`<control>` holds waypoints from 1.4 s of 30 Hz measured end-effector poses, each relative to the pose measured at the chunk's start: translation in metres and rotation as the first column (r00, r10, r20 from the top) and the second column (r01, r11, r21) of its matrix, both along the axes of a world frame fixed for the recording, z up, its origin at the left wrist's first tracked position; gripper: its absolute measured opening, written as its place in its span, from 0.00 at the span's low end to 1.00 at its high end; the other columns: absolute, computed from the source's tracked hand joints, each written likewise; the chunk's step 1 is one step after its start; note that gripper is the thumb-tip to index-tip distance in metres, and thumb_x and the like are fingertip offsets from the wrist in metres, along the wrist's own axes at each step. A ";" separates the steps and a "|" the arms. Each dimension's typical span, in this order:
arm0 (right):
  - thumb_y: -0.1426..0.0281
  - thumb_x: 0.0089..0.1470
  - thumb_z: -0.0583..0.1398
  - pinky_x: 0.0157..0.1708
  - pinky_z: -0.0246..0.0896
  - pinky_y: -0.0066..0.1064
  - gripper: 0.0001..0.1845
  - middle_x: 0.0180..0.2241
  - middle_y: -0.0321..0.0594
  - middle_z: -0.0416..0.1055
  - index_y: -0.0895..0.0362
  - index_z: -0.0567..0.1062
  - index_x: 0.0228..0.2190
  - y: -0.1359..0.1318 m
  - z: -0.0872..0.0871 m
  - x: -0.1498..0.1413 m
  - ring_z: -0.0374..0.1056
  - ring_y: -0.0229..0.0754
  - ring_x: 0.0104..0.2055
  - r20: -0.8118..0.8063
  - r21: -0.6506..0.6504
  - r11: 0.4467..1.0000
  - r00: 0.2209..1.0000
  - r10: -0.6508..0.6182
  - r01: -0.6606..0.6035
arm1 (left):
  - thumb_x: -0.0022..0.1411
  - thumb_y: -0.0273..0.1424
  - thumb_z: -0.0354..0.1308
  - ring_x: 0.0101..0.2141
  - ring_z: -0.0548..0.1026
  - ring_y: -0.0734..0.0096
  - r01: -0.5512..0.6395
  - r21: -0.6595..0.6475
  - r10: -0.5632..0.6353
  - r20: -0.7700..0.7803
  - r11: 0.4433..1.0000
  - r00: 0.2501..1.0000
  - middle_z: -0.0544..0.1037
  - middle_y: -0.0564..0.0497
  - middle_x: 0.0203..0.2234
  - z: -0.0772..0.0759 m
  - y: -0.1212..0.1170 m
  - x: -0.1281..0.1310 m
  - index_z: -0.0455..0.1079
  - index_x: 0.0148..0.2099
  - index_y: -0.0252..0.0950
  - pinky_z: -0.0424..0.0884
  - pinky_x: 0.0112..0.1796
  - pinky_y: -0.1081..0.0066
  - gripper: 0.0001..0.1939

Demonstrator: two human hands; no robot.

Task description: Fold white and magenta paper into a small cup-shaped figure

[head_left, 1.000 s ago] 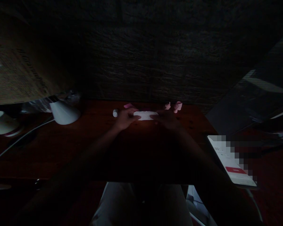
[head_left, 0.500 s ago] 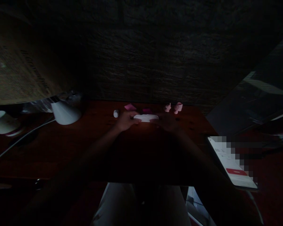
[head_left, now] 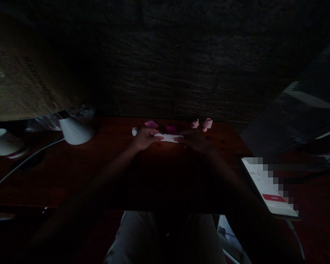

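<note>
A soft-looking white strip [head_left: 169, 138] spans the gap between my hands, its material hard to tell in the dim light. My left hand [head_left: 145, 139] pinches its left end, thumb in front. At its right end my right hand [head_left: 196, 141] grips it the same way, though the fingers are mostly in shadow. Just behind lie a flat pink piece [head_left: 151, 124] and a darker magenta piece [head_left: 171, 128]. A small white lump [head_left: 134, 131] sits beside my left hand. Beyond my right hand stand two small pale pink shaped pieces, a smaller one [head_left: 195, 124] and a larger one [head_left: 207, 124].
A white cone-shaped lamp base [head_left: 76, 131] with a cable and a paper cup [head_left: 5, 143] stand on the left under a brown printed cardboard box [head_left: 22, 80]. A lit phone [head_left: 269, 190] lies at the right edge. A brick-patterned wall [head_left: 165, 73] rises behind the wooden table [head_left: 71, 172].
The thumbs press further over the white strip, whose front edge looks more uneven and slightly tilted. Both hands stay in nearly the same place; the view has shifted slightly.
</note>
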State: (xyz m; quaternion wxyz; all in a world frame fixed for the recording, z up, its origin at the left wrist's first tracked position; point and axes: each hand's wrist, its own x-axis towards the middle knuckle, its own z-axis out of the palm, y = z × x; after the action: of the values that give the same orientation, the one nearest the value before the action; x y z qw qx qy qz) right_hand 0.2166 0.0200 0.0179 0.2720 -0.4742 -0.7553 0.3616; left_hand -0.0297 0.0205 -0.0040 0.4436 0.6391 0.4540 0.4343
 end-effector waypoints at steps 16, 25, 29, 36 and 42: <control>0.72 0.47 0.70 0.45 0.67 0.34 0.15 0.40 0.39 0.82 0.53 0.83 0.40 0.003 0.006 0.007 0.76 0.44 0.41 0.079 0.083 0.993 0.994 0.076 -0.082 | 0.59 0.28 0.64 0.53 0.77 0.57 0.289 0.293 -0.207 -0.279 0.911 0.938 0.82 0.45 0.48 0.000 -0.003 0.004 0.82 0.44 0.42 0.67 0.57 0.57 0.11; 0.62 0.52 0.67 0.37 0.68 0.32 0.08 0.35 0.40 0.81 0.54 0.84 0.32 0.002 0.010 0.015 0.76 0.44 0.36 -0.026 -0.075 0.996 0.998 0.052 -0.054 | 0.57 0.37 0.69 0.64 0.66 0.54 0.515 0.273 -0.303 -0.557 0.813 0.773 0.71 0.43 0.62 0.004 -0.010 -0.003 0.70 0.62 0.44 0.60 0.63 0.53 0.30; 0.71 0.49 0.69 0.40 0.68 0.34 0.04 0.36 0.40 0.81 0.54 0.83 0.31 0.008 -0.001 0.014 0.76 0.45 0.38 0.066 -0.003 1.000 0.997 -0.029 0.029 | 0.59 0.51 0.63 0.69 0.55 0.47 0.443 0.258 -0.158 -0.689 0.858 0.707 0.60 0.34 0.68 0.004 -0.026 0.010 0.58 0.70 0.33 0.54 0.65 0.53 0.44; 0.69 0.57 0.63 0.43 0.65 0.35 0.08 0.37 0.42 0.81 0.54 0.82 0.27 0.009 0.003 0.014 0.75 0.47 0.41 0.238 0.161 0.987 0.970 -0.057 0.018 | 0.70 0.55 0.42 0.71 0.42 0.40 0.434 0.298 0.038 -0.857 0.850 0.514 0.48 0.25 0.70 -0.011 -0.064 0.055 0.50 0.71 0.18 0.39 0.67 0.49 0.45; 0.62 0.64 0.56 0.39 0.61 0.35 0.16 0.33 0.46 0.78 0.56 0.79 0.29 0.007 0.001 0.008 0.72 0.46 0.36 0.157 0.290 0.935 0.953 -0.258 0.205 | 0.68 0.59 0.39 0.71 0.45 0.45 0.399 0.312 0.068 -0.852 0.862 0.519 0.50 0.30 0.70 -0.014 -0.066 0.059 0.51 0.71 0.27 0.43 0.67 0.51 0.45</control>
State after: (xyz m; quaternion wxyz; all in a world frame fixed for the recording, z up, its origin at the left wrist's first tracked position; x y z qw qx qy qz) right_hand 0.2246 0.0266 0.0188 0.3006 -0.5514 -0.7587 0.1729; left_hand 0.0289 -0.0452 -0.0185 0.0406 0.8963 0.4240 0.1232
